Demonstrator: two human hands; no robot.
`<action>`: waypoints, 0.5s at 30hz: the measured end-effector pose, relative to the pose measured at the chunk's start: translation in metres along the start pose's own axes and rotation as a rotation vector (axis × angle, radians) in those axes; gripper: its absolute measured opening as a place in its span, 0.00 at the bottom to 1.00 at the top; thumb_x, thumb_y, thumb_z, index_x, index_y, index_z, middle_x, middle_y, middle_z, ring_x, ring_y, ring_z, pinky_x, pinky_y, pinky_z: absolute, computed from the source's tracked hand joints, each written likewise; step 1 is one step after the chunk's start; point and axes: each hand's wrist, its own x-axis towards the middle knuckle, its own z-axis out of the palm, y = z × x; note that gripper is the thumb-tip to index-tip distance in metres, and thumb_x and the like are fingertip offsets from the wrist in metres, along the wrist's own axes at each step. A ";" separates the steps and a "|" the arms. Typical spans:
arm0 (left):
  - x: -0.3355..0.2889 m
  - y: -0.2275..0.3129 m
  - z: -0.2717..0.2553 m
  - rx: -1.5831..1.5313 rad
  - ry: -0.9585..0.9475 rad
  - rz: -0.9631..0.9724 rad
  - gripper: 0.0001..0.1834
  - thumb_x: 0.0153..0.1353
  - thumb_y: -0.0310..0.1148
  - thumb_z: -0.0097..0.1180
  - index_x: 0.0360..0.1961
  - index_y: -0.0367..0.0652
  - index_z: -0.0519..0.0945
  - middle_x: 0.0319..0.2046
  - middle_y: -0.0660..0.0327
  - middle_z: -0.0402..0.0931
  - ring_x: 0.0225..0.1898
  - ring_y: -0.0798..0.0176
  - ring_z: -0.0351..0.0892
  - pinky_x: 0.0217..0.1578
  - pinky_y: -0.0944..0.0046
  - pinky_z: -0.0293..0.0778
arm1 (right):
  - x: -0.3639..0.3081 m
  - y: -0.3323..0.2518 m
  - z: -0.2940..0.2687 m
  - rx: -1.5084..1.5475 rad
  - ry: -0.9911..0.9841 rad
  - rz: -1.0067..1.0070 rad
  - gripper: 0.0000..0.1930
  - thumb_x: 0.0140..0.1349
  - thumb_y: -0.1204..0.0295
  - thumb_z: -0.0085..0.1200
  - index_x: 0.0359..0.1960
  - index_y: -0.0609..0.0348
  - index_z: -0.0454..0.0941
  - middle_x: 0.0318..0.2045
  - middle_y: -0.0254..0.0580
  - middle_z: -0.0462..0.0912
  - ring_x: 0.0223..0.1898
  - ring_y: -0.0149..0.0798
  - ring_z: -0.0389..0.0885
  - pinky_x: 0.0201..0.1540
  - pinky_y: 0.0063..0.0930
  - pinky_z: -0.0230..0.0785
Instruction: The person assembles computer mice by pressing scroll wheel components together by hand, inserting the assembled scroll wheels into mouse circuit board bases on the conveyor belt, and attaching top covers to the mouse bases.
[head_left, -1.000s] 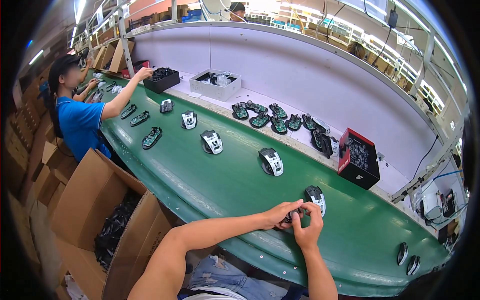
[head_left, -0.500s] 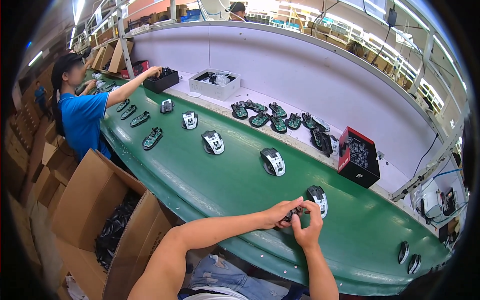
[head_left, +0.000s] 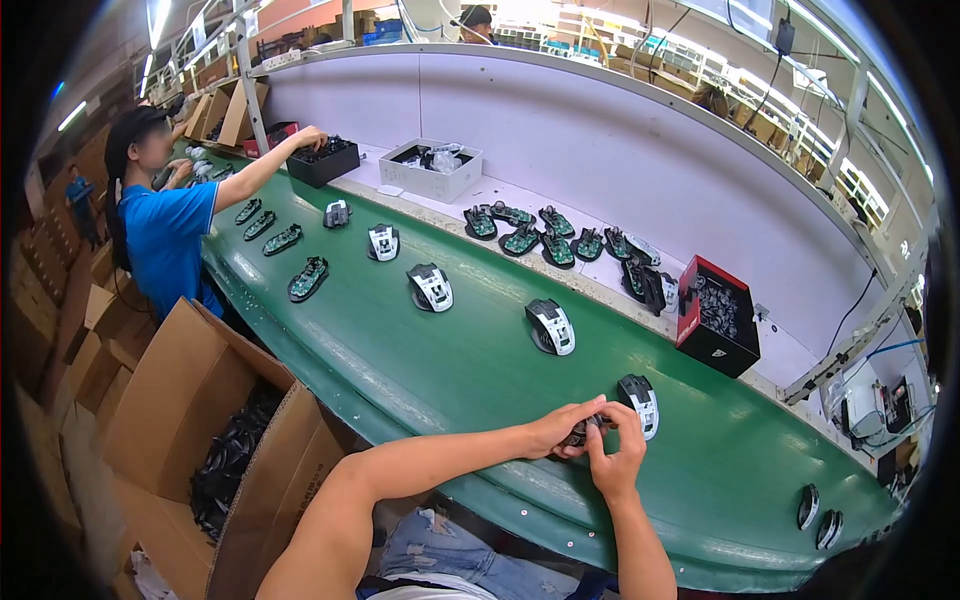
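Black plastic, by the look of it: small part, one, held in both hands above the near edge of the green belt, right of that edge's middle. Left hand: one, fingers curled beneath and around the part. Right hand: one, thumb and fingertips pinched on its other side. The fingers hide most of the part, so I cannot make out its exact form.

Handling, my estimate: light, stiff, rather smooth, with edges that might chip or bend under force; best taken by its sides between thumb and fingertips, pressing gently.

White-and-black mouse shells: I count five, in a line from just beyond the right hand toward the belt's far left. Slim dark pieces: two, near the belt's right end. Circuit-board bases: four plain to me, toward the belt's left edge.

Ledge, along the belt's far edge: seven green-boarded halves; one cluster of dark pieces; one red-and-black box of small parts; one white box; one black box, a co-worker's hand at it.

Cardboard carton, below the near edge, left: one, holding dark parts.
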 end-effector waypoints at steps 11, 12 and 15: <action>0.002 0.001 -0.002 0.023 0.007 0.043 0.31 0.71 0.63 0.42 0.40 0.42 0.76 0.20 0.68 0.70 0.12 0.76 0.64 0.09 0.75 0.52 | 0.001 0.000 -0.001 0.033 0.006 0.018 0.12 0.60 0.77 0.57 0.46 0.64 0.80 0.46 0.49 0.83 0.46 0.50 0.79 0.47 0.37 0.73; 0.002 0.001 -0.002 0.024 0.008 0.046 0.31 0.71 0.63 0.42 0.40 0.42 0.76 0.20 0.68 0.70 0.12 0.76 0.64 0.09 0.75 0.52 | 0.001 0.000 -0.002 0.034 0.005 0.015 0.12 0.60 0.77 0.57 0.46 0.64 0.80 0.46 0.49 0.83 0.46 0.50 0.79 0.47 0.37 0.73; 0.003 0.000 -0.003 -0.007 -0.007 0.032 0.31 0.71 0.63 0.42 0.41 0.41 0.76 0.20 0.68 0.70 0.13 0.76 0.64 0.09 0.75 0.52 | 0.002 -0.002 -0.003 0.035 0.000 0.008 0.12 0.60 0.76 0.56 0.46 0.64 0.80 0.46 0.49 0.83 0.47 0.50 0.79 0.47 0.36 0.73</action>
